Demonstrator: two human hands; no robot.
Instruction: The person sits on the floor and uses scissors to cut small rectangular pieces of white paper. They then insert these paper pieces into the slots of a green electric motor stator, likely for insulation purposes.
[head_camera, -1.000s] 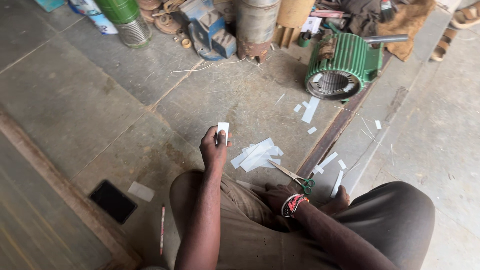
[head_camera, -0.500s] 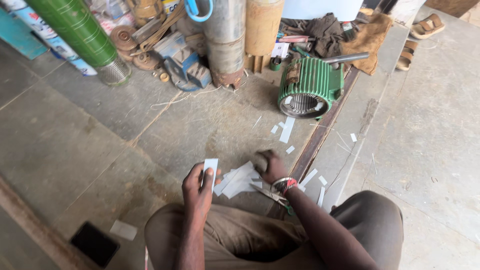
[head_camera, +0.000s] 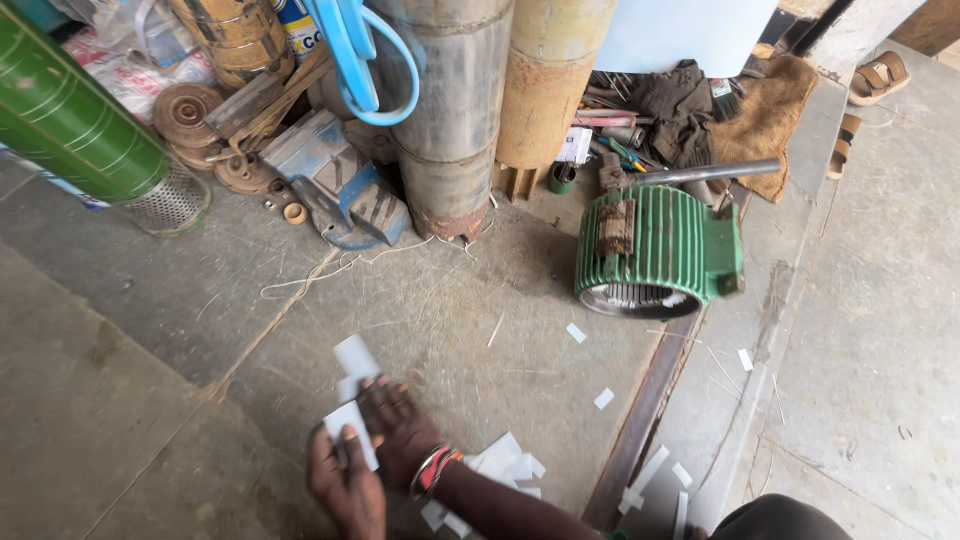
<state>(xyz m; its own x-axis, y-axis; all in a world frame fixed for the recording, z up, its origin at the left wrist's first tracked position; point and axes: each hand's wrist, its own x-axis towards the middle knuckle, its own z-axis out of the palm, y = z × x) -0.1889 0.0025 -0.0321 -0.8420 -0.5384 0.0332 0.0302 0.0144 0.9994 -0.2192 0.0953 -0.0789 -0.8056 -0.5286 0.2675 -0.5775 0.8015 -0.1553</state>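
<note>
L hand (head_camera: 345, 485) pinches a white paper strip (head_camera: 352, 432) between thumb and fingers; fingers closed on its lower end. R hand (head_camera: 400, 432) crosses over from the right, fingertips curled onto the same strip just beside the L thumb; grip vs. mere touch: cannot tell. A second white strip (head_camera: 356, 356) lies on the concrete floor (head_camera: 150, 330) just beyond the R fingertips.

Risks (judgement):
- Strip is thin; uneven pull btwn the two hands could tear or crease it.
- Loose cut pieces (head_camera: 505, 462) lie right behind the R wrist; a sweep of the forearm would scatter them.
- Green motor stator (head_camera: 655, 250) sits well beyond the fingers; no contact risk now.

Not visible / unclear:
- L palm and R fingertip undersides hidden.
- Both forearms cut off at frame bottom.
- Whether the held item is one strip or several stacked: cannot tell.
</note>
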